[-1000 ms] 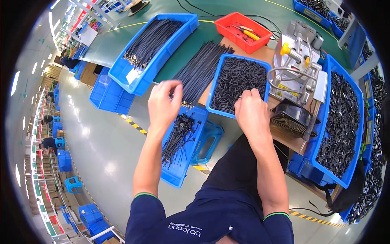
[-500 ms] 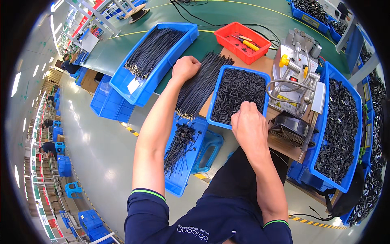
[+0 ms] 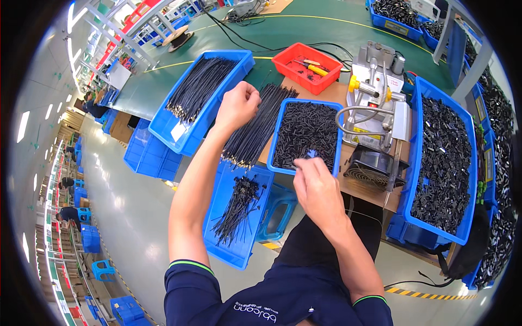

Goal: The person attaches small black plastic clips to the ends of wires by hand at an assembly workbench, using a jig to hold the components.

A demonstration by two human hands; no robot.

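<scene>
My left hand [image 3: 239, 104] hovers over the upper part of a bundle of black cables [image 3: 260, 124], its fingers curled and thumb pressed in. Whatever it grips is hidden. Held over the near edge of a blue bin [image 3: 278, 130] of small black tubes [image 3: 306, 129], my right hand [image 3: 318, 187] has its thumb and fingers pinched together. Anything between those fingertips is too small to make out. Just beyond them, a patch of blue bin bottom shows among the tubes. The cables lie left of this bin, with brass-coloured ends toward me.
A blue tray [image 3: 244, 58] of cables stands left; a lower blue tray [image 3: 231, 251] holds loose black leads. Behind the tubes sits a red tray [image 3: 281, 61] with a yellow-handled tool [image 3: 317, 70]. Rightward are a metal machine [image 3: 370, 76], black fan [image 3: 375, 168] and large blue bin [image 3: 416, 122].
The whole view has shifted, so the bench things sit lower and further left. A blue patch has appeared among the tubes by my right fingertips. Both hands stay closed.
</scene>
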